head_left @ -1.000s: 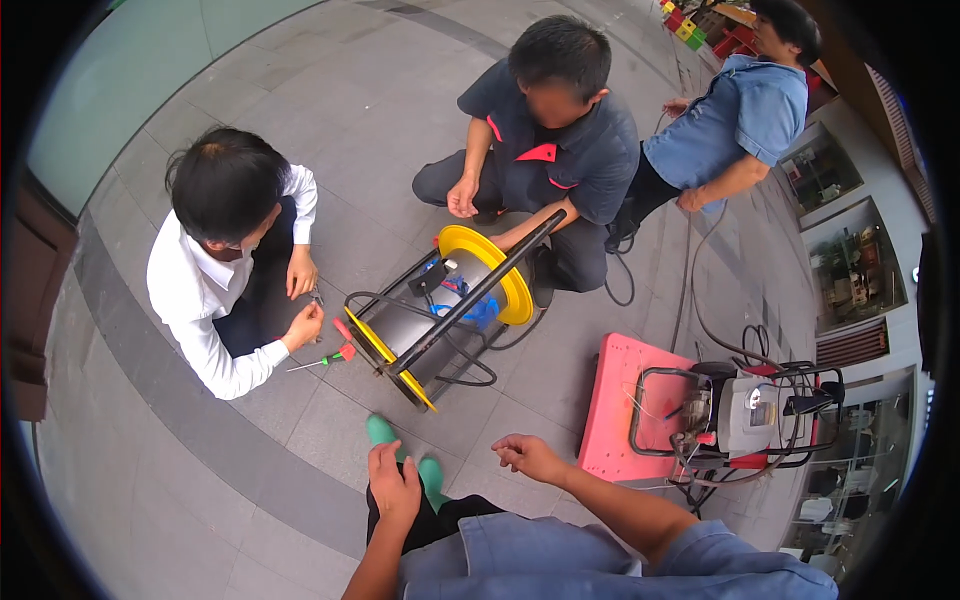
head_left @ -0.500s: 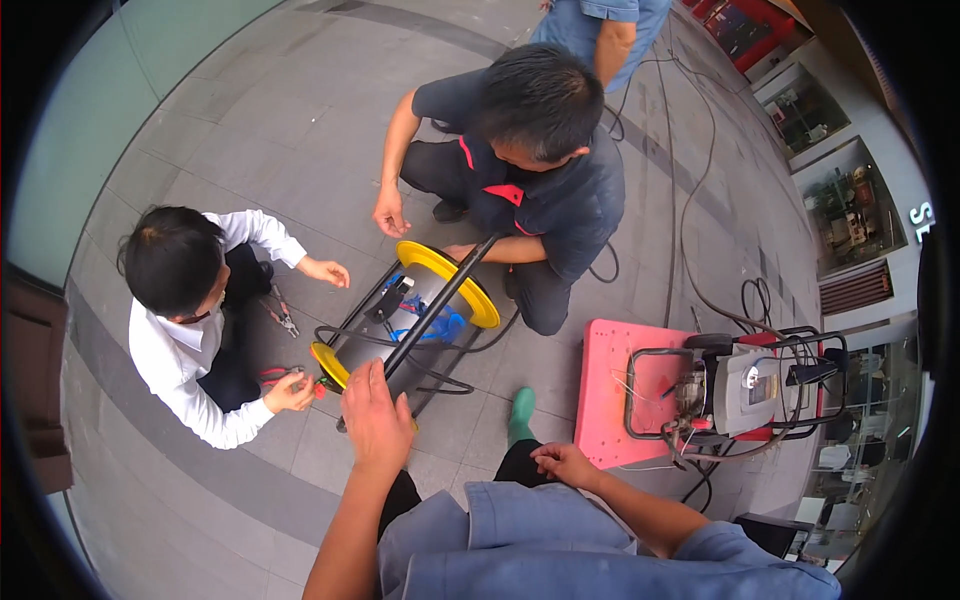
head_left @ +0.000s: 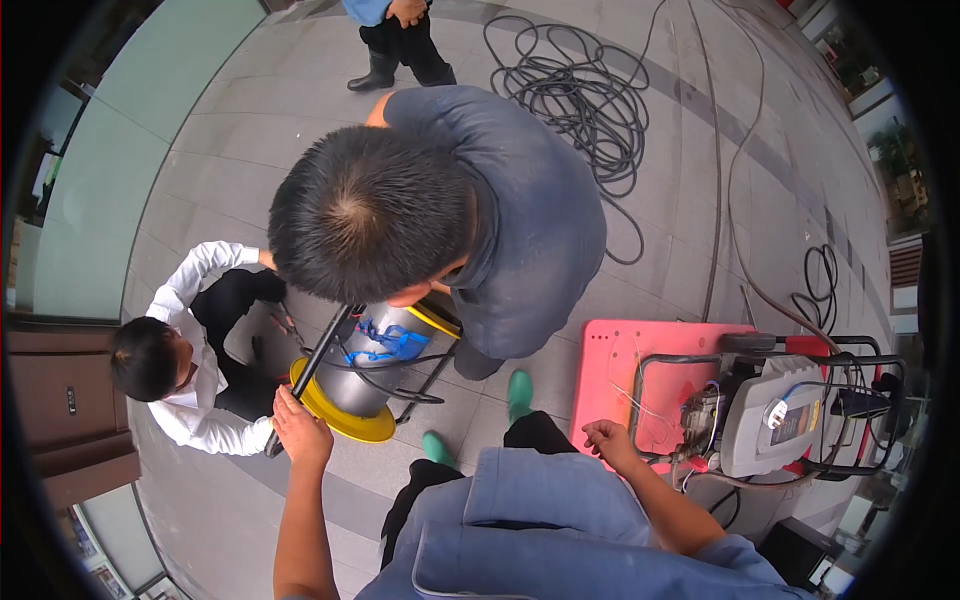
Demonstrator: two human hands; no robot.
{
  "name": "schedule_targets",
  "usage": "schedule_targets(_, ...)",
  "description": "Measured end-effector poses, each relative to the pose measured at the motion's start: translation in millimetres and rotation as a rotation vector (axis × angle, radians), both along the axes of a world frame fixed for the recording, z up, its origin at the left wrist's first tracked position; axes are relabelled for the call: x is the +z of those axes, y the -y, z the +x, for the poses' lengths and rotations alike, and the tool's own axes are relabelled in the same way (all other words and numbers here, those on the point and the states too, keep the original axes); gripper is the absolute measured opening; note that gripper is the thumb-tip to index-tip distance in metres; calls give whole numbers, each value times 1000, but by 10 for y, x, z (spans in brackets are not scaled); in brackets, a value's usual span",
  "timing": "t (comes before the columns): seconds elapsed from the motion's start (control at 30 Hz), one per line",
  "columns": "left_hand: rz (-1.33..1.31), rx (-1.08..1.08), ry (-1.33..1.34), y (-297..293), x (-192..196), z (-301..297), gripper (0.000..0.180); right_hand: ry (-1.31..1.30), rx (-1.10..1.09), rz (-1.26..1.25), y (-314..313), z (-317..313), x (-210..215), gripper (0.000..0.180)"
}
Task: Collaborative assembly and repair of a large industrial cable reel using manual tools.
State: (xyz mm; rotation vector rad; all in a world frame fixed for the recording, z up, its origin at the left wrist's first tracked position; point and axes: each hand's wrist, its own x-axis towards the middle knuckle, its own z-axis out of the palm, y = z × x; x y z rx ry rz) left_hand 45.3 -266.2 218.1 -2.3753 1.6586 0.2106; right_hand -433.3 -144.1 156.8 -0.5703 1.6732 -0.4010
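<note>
My left hand is closed around the lower end of a black frame bar on a cable reel. The reel has a grey drum and yellow rims; blue strapping and black cable lie over the drum. To the right, my right hand hangs with loosely curled fingers beside the pink platform, nothing visible in it. A person in a dark shirt bends over the reel's far side, both hands largely hidden. At left, a person in a white shirt crouches beside it.
A pink platform at right carries a grey and red machine with black tube handles. Black cable lies heaped on the paving beyond. Another person in dark boots stands at the far side. My green boots are below.
The person in the dark shirt has risen from a squat and leans over the reel. The reel has shifted left and nearer. My left hand has moved left and closed on its bar.
</note>
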Motion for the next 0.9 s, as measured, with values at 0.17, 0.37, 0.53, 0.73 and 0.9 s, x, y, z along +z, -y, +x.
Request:
schedule_targets(0.17, 66, 79, 27, 67, 32, 38, 91, 138, -180, -6, -199, -71, -371, 18)
schedule_targets(0.37, 82, 21, 14, 86, 51, 74, 91, 179, -176, -9, -66, -134, -407, 18)
schedule_targets(0.53, 104, -8, 11, 77, 54, 62, 93, 165, -176, -29, -172, 141, -689, 19)
schedule_targets(0.73, 80, -36, 60, 41, -13, 98, 95, 174, -63, -89, -939, 1024, -1241, 19)
schedule_targets(0.9, 57, -16, 88, 29, -48, 51, 94, -1, 109, -61, -1098, 1106, -1192, 20)
